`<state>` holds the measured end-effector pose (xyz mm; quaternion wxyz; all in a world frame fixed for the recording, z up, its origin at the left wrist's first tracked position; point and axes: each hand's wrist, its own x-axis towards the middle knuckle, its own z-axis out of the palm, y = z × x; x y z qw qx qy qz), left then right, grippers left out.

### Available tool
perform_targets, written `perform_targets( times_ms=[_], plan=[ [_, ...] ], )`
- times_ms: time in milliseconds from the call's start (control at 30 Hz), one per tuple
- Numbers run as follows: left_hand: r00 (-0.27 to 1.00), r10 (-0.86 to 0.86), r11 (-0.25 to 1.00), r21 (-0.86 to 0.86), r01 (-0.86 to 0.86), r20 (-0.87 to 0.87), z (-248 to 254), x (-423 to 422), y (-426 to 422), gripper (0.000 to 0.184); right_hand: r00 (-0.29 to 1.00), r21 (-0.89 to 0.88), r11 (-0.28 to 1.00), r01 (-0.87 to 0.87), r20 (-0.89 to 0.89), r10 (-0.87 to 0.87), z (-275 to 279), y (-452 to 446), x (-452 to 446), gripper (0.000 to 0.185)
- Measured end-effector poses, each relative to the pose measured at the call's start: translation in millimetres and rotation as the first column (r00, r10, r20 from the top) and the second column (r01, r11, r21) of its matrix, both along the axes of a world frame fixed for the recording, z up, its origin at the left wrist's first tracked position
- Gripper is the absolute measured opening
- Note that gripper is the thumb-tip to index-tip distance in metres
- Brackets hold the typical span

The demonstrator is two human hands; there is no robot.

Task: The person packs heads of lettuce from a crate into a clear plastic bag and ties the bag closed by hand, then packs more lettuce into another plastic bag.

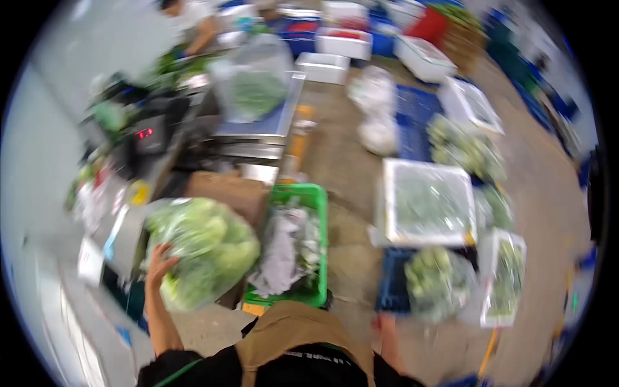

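A clear plastic bag of pale green leafy vegetables [206, 248], lettuce-like, bulges at the left front. My left hand [160, 266] is pressed around the bag's left side, its fingers against the plastic. My right hand [385, 326] hangs low on the right, smeared by motion, near the dark blue crate [393, 284]; its fingers are not clear. Between my hands sits a green bin [321, 251] with a greyish cloth-like piece and leafy scraps inside. Behind the bag lies a brown cardboard piece [225, 197].
Ahead, a bag of greens [255, 90] rests on a scale platform [284, 119], with a red-lit display [144, 134] to its left. White foam boxes [431, 203] and bagged vegetables [438, 284] line the right side. A person [196, 26] stands at the far left.
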<state>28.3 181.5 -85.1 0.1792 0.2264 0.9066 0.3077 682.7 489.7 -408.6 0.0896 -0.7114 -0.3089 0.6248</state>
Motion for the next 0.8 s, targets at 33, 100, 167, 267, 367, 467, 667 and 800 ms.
perform_targets(
  times_ms=[33, 100, 167, 267, 367, 467, 667, 800],
  plan=[
    [0.992, 0.021, 0.972, 0.23, -0.049, 0.124, -14, -5, -9, 0.056, 0.979, 0.239, 0.956, -0.172, -0.066, 0.193, 7, 48, 2, 0.024],
    [0.996, 0.014, 0.973, 0.23, -0.034, 0.086, -17, -4, -9, 0.053, 0.991, 0.463, 0.886, -0.003, -0.119, 0.065, 52, 154, -13, 0.021],
    [0.997, 0.028, 0.959, 0.28, -0.047, 0.071, -16, 0, -10, 0.053, 0.993, 0.757, 0.653, 0.016, -0.086, 0.075, 145, 247, -36, 0.03],
    [0.997, 0.053, 0.943, 0.325, -0.066, 0.05, -20, 13, -10, 0.055, 0.999, 0.873, 0.485, -0.041, 0.031, 0.029, 258, 361, -58, 0.061],
    [0.995, 0.099, 0.949, 0.303, -0.092, -0.007, -13, 20, -1, 0.057, 0.998, 0.891, 0.453, -0.033, 0.009, 0.056, 348, 417, -78, 0.07],
    [0.989, 0.11, 0.958, 0.276, -0.079, -0.098, -8, 29, 9, 0.057, 0.974, 0.867, 0.459, -0.193, 0.113, 0.196, 345, 515, -53, 0.067],
    [0.857, 0.486, 0.857, 0.287, -0.428, -0.171, -23, 31, 27, 0.044, 0.97, 0.736, 0.634, -0.237, 0.151, 0.188, 374, 642, -17, 0.074],
    [0.724, 0.653, 0.756, 0.251, -0.605, -0.221, -23, 45, 62, 0.046, 0.944, 0.695, 0.658, -0.29, 0.321, 0.077, 372, 688, 11, 0.074]
  ],
)
